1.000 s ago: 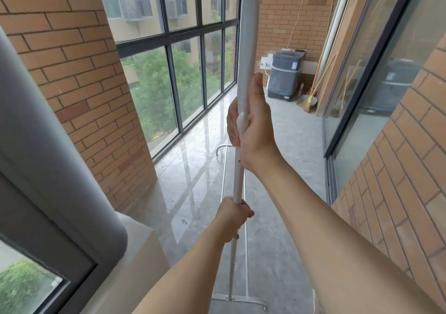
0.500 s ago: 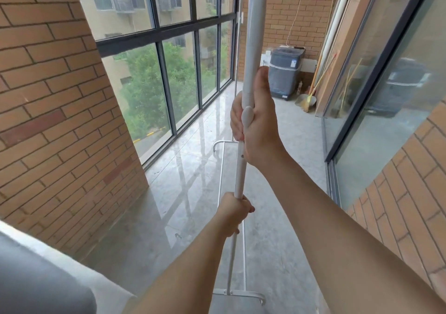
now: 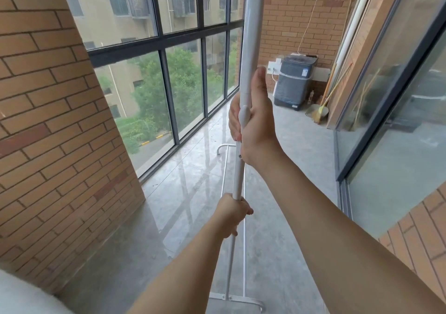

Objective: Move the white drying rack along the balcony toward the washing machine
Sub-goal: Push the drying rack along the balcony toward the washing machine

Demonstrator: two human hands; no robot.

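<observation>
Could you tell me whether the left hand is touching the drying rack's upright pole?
Touching. In the head view the left hand is wrapped around the white pole, which disappears into its fist, below the right hand.

Smooth white-painted metal on the drying rack; glossy, reflective polished floor; rough matt brick wall; washing machine looks plastic-wrapped.

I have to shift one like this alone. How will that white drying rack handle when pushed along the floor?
The drying rack is thin white tubing, so probably light. Its tall pole over a low base suggests it tips or sways easily; the right hand and left hand both grip the pole. The glossy floor likely lets it slide.
</observation>
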